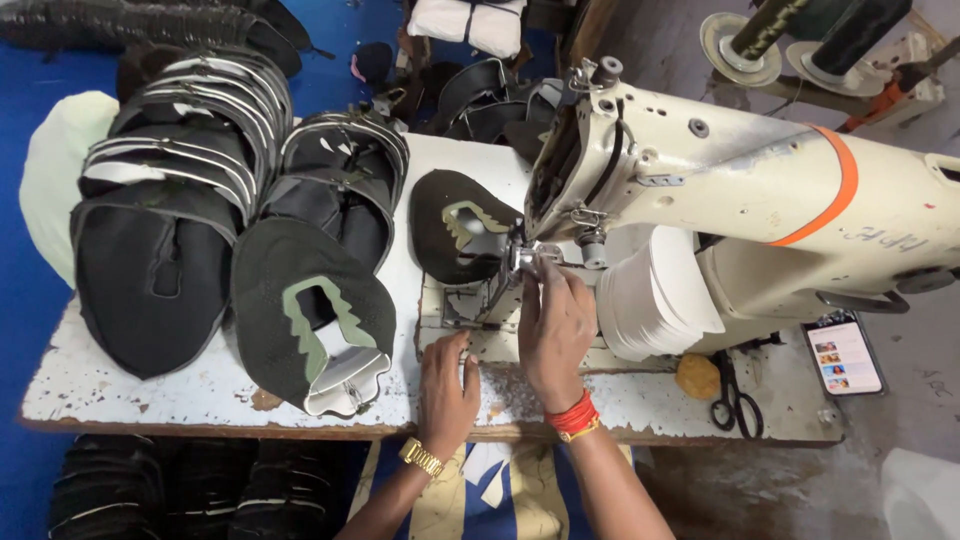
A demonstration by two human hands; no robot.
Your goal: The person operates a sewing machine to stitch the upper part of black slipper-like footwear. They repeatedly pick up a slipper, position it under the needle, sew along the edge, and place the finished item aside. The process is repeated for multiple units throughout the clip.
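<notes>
A cream sewing machine with an orange band stands on a worn white table. A black shoe upper with a pale green trim lies under its needle area. My right hand, with a red thread band at the wrist, reaches up to the presser foot, fingertips pinched there. My left hand, wearing a gold watch, rests flat on the machine bed below the needle, holding nothing.
Stacks of black shoe uppers fill the table's left half, one with a green trim nearest. White cut pieces are piled by the machine. Black scissors, a phone and thread cones sit to the right.
</notes>
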